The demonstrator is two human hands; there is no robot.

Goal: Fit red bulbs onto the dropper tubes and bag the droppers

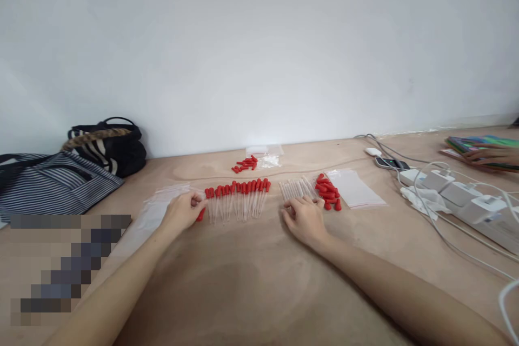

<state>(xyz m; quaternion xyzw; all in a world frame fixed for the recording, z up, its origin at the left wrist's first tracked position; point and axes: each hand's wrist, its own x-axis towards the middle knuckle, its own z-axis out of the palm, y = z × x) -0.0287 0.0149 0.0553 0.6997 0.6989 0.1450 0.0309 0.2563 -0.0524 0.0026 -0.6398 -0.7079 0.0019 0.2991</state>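
Several glass droppers with red bulbs (239,200) lie side by side in a row at the middle of the table. My left hand (187,210) is at the row's left end, fingers bent together, next to a red bulb (200,214); whether it grips anything is hidden. To the right lie bare clear tubes (294,188). My right hand (306,219) rests palm down at their lower ends, fingers apart, beside a pile of loose red bulbs (327,189). More red bulbs (246,163) lie farther back.
Clear plastic bags (152,211) lie at the left, a white bag (357,189) at the right. Striped bags (60,184) stand far left. White chargers and cables (466,194) cover the right side. Another person's hand (494,154) rests on a colourful book (466,146).
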